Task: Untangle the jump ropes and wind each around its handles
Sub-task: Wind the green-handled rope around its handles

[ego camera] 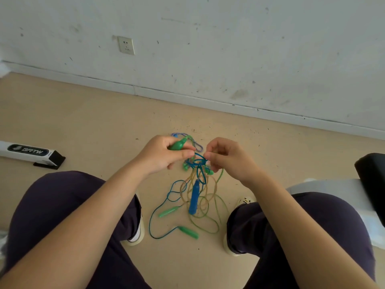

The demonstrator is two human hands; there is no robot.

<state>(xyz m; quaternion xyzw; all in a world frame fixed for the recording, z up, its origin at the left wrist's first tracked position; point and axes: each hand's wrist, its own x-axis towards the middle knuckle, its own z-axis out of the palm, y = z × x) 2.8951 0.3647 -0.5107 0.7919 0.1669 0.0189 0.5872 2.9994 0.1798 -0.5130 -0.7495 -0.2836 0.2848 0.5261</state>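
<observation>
Left hand (pixel 166 154) grips a green handle (pixel 178 144); right hand (pixel 225 156) pinches the knot (pixel 198 162) between them, cords hanging floorward.

Both your forearms reach forward and inward from the bottom corners, bare to the elbow, wrists nearly meeting above your knees. Your left hand (pixel 164 152) is curled, its fingers (pixel 183 153) wrapped around a green handle (pixel 178 144), thumb lying along the top. Your right hand (pixel 227 158) sits just beside it, palm turned inward, fingers bent and pinching the blue cord (pixel 199 160) at the knot between both hands.
</observation>
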